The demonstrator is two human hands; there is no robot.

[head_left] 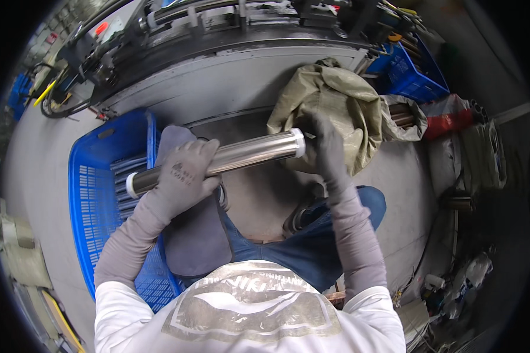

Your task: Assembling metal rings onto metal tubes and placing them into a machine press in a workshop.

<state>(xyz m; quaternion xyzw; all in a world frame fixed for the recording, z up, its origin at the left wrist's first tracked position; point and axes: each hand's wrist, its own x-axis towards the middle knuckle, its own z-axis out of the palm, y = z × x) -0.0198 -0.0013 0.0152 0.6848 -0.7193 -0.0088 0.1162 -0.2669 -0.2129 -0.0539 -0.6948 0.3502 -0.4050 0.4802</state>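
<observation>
A long polished metal tube (256,153) with a white cap or ring at each end lies slantwise in front of me, its right end farther away. My left hand (187,173), in a grey glove, is wrapped round it left of the middle. Just beyond the tube's right end is my right hand (328,147), also gloved; its fingers are blurred and dark, and I cannot tell whether they touch the cap. Under my left forearm a grey pad (197,241) covers my left thigh. Beside it stands a blue plastic basket (91,200) holding several metal tubes (123,185).
A machine bench (229,56) with dark rails runs across the far side. An olive woven sack (335,106) slumps before it. At the far right are a blue crate (415,73) with tubes and sacks of tubes (403,115). Plastic bags (468,276) lie at the near right.
</observation>
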